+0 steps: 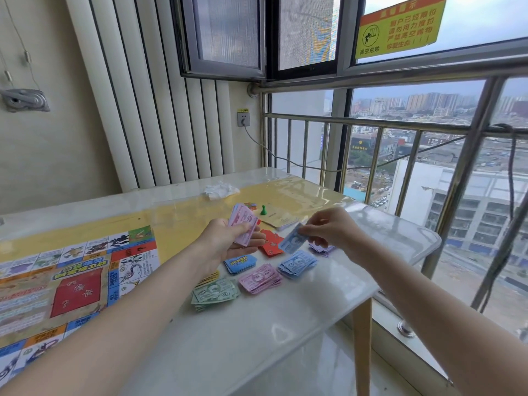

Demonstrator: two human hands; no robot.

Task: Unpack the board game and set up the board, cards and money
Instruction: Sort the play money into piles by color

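Your right hand [328,228] pinches one blue paper banknote [292,240] by its far end; its long axis slants down-left toward you. The stack of blue paper notes [297,263] lies on the white glossy table [257,324] just below and near-side of that hand, so R is nearer; drop looks short & straight down. Left hand [228,242] grips a fan of pink paper notes [243,227]. Notes read "000"; other print too small to read.

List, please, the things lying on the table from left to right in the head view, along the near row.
Game board → green money pile → pink money pile → blue money pile.
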